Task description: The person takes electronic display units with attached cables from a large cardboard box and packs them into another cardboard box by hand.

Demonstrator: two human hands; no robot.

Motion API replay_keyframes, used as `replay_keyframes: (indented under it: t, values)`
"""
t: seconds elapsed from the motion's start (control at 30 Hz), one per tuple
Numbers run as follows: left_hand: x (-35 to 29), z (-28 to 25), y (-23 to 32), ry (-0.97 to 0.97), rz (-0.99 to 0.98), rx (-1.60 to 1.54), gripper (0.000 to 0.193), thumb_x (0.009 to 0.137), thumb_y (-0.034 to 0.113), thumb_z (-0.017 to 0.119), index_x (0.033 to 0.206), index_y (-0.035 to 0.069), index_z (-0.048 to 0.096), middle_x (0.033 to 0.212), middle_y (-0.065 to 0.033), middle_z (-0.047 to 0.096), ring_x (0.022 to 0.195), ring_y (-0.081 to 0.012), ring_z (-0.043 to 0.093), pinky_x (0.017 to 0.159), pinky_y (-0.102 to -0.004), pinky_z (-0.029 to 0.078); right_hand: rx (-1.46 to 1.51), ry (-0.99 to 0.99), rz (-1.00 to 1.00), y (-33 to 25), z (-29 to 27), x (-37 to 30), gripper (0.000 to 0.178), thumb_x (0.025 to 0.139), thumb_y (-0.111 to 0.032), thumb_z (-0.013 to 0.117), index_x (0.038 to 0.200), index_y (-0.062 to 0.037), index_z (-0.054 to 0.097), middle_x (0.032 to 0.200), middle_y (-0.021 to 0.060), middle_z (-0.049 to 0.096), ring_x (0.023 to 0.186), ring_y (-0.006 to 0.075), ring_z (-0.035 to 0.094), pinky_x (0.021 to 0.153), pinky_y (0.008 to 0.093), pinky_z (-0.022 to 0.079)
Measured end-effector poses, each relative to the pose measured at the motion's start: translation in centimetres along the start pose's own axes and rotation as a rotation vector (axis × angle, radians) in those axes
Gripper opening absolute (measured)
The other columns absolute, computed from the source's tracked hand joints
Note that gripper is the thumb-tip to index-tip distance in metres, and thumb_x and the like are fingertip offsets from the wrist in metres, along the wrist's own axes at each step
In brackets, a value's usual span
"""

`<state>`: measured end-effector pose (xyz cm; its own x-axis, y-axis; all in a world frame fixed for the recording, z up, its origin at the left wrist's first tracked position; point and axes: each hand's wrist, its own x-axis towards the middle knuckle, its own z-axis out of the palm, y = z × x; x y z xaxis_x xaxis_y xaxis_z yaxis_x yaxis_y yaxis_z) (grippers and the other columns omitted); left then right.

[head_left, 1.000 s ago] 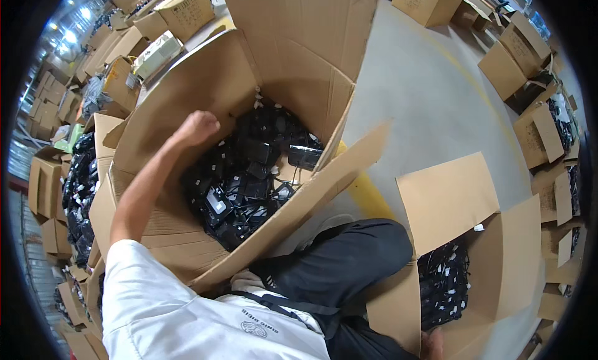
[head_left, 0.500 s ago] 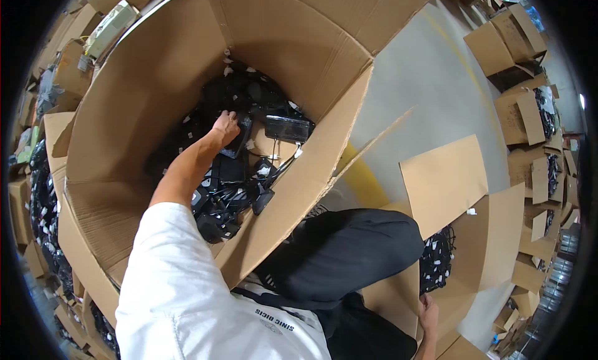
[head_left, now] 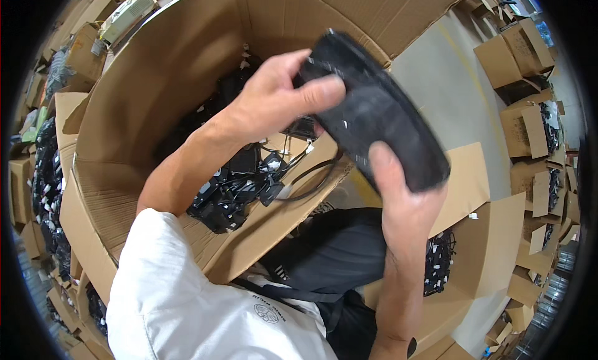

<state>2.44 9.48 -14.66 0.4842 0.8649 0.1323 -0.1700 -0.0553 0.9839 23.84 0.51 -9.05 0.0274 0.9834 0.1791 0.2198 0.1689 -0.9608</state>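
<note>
Mid-view, an oblong black plastic device (head_left: 389,114) is grasped by left hand (head_left: 271,101) and right hand (head_left: 408,198). Endwise gripping is advised (probably stiff, slick).

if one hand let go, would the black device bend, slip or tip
The black device is probably stiff, as its long body shows no sag. Its sheen suggests slipperiness. With left hand and right hand near opposite ends, losing one might tip it.

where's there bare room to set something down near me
Grey floor shows bare between the large carton, a smaller carton's flap and the row of cartons at right. It is crowded inside the large carton, heaped with black devices.
</note>
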Motion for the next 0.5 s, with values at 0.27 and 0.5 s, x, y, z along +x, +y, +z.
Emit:
replay_keyframes:
  t: [0.27,0.5]
  values:
    - [-12.7,-9.8,-26.4,0.168,-0.431,1.217,0.066,0.083,0.058,0.073,0.108,-0.003,0.068,0.11,-0.0285,0.067,0.104,-0.0421,0.065,0.087,-0.0478,0.053,0.285,0.454,0.123,0.4,-5.2,-4.4,0.044,0.089,-0.007,0.066,0.128,0.0101,0.053,0.113,0.0206,0.065,0.088,0.0277,0.071,0.061,0.036,0.065]
    - [-13.2,-6.7,-32.3,0.502,-1.28,0.841,0.065,0.08,0.048,0.079,0.119,-0.002,0.065,0.13,-0.0229,0.063,0.124,-0.0349,0.06,0.099,-0.0438,0.052,0.24,0.68,0.051,0.6,-10.2,-8.8,0.038,0.098,-0.018,0.062,0.127,0.0046,0.053,0.104,0.0153,0.068,0.078,0.0219,0.068,0.058,0.0299,0.057]
